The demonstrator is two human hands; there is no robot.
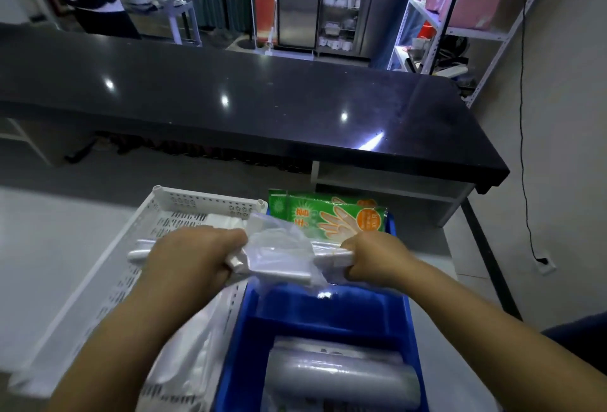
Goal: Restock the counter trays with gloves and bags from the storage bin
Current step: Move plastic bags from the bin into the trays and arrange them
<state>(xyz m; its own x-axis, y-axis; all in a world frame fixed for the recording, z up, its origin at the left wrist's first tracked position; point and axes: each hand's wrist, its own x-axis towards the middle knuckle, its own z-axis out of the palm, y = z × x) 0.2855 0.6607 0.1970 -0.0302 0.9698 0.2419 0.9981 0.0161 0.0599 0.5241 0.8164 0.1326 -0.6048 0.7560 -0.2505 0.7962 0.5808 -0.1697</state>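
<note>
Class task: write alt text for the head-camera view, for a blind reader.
The left hand and right hand grip a bundle of clear plastic bags over a white perforated tray and a blue bin. Green glove packets sit at the bin's far end, before a black counter.

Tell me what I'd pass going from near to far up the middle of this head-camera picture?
First the roll of bags in the blue bin → bag bundle → green glove packs → black counter → steel cabinet.

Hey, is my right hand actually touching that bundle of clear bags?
Touching. The head view shows the right hand gripping the right end of the bundle of clear bags, fingers curled round it.
</note>
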